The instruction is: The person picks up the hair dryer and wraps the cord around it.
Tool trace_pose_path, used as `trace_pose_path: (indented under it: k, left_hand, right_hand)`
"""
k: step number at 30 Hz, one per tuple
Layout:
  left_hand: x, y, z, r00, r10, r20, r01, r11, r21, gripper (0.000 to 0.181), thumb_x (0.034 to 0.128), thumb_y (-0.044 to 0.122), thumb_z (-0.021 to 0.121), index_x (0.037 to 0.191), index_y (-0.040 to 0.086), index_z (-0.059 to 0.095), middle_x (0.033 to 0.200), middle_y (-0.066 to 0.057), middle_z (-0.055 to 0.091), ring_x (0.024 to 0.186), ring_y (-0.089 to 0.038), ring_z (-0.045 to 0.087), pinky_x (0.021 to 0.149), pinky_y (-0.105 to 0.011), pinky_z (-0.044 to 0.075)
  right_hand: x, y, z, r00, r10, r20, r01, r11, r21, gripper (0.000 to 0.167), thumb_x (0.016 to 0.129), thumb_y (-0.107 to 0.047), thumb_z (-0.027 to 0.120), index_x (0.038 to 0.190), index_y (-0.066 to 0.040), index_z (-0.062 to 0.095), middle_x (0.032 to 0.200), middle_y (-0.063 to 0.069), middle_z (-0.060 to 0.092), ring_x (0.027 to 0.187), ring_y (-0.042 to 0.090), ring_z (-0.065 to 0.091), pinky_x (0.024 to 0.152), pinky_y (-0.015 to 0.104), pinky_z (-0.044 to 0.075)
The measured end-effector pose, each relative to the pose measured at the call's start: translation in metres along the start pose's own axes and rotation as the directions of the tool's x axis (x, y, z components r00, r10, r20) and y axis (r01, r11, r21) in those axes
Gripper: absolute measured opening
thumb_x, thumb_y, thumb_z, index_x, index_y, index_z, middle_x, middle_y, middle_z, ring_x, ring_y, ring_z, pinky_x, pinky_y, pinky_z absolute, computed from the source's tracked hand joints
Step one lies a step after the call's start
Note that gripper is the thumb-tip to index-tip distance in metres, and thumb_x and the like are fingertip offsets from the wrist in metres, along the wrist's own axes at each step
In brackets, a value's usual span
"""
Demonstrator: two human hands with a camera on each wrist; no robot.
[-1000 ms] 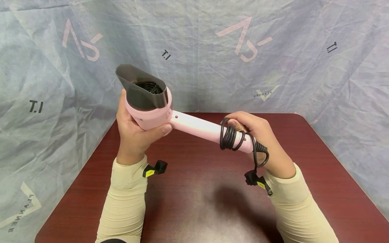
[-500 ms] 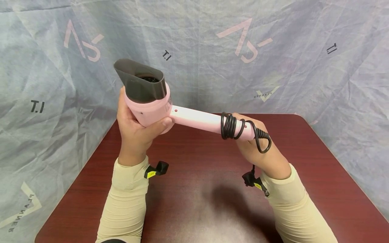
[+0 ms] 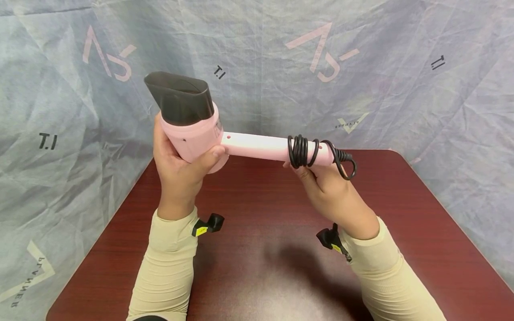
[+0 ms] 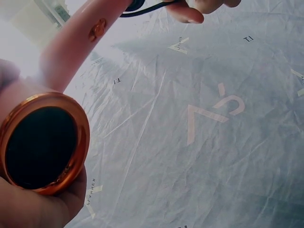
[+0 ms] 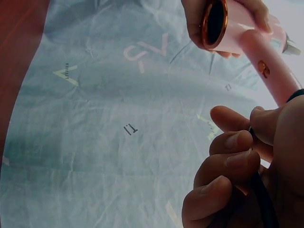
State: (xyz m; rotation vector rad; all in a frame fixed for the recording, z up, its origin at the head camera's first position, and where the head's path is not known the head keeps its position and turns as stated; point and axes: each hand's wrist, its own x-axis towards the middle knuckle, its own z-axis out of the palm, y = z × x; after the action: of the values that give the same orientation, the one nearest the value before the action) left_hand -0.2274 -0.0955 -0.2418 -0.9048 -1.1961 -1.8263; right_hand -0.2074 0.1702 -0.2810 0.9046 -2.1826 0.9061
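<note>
A pink hair dryer (image 3: pixel 257 146) is held in the air above the table, its black concentrator nozzle (image 3: pixel 184 104) pointing up and its handle stretching to the right. My left hand (image 3: pixel 174 171) grips the dryer's body, thumb on the near side. Black cord (image 3: pixel 299 151) is wound several times round the handle's end. Below that end is my right hand (image 3: pixel 335 194); in the right wrist view its thumb and fingers pinch a length of the cord (image 5: pixel 263 197). The left wrist view shows the copper-coloured rear ring (image 4: pixel 83 133) and a copper-coloured switch (image 4: pixel 97 30) on the handle.
A dark red wooden table (image 3: pixel 249 249) lies beneath both hands. Grey-blue printed sheeting (image 3: pixel 257 80) hangs behind it and at both sides. Small black camera mounts (image 3: pixel 209 224) sit at the sleeve cuffs.
The handle's end has risen, so the dryer lies more level, and the nozzle has moved up and slightly left. My right hand has passed from behind the handle to below it.
</note>
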Motion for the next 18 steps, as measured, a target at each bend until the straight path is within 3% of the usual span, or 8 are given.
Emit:
trace_pose_path:
  k: [6,12,18]
  left_hand:
    - [0.0,-0.002,0.0002,0.999,-0.017,-0.037,0.016,1.0,-0.023,0.075,0.0672,0.015,0.095,0.13,0.0,0.057,0.12,-0.018,0.065,0.107,-0.038,0.061,0.099,-0.042,0.052]
    - [-0.0001,-0.0035,0.0007,0.997,-0.033,-0.072,0.03,0.999,-0.043,0.07,0.0667,-0.001,0.087,0.13,0.0,0.057,0.119,-0.018,0.065,0.107,-0.038,0.062,0.097,-0.043,0.054]
    - [0.0021,-0.0036,0.0019,0.997,0.009,-0.082,-0.012,0.999,-0.042,0.07,0.0691,0.004,0.09,0.131,-0.001,0.056,0.119,-0.02,0.065,0.105,-0.04,0.062,0.097,-0.044,0.054]
  right_hand:
    - [-0.0044,-0.0023,0.0015,0.99,0.125,0.059,-0.118,0.987,-0.106,0.021,0.109,-0.026,0.054,0.109,-0.016,0.073,0.104,-0.012,0.073,0.096,0.003,0.066,0.082,0.027,0.053]
    - [-0.0046,-0.0055,0.0037,0.993,0.094,0.075,-0.082,0.985,-0.154,0.018,0.109,-0.028,0.052,0.107,-0.019,0.068,0.102,-0.013,0.069,0.086,0.004,0.06,0.076,0.026,0.049]
    - [-0.004,-0.0076,0.0042,0.994,0.077,0.081,-0.062,0.982,-0.178,0.017,0.108,-0.027,0.055,0.11,-0.018,0.07,0.103,-0.01,0.073,0.085,0.007,0.062,0.075,0.031,0.052]
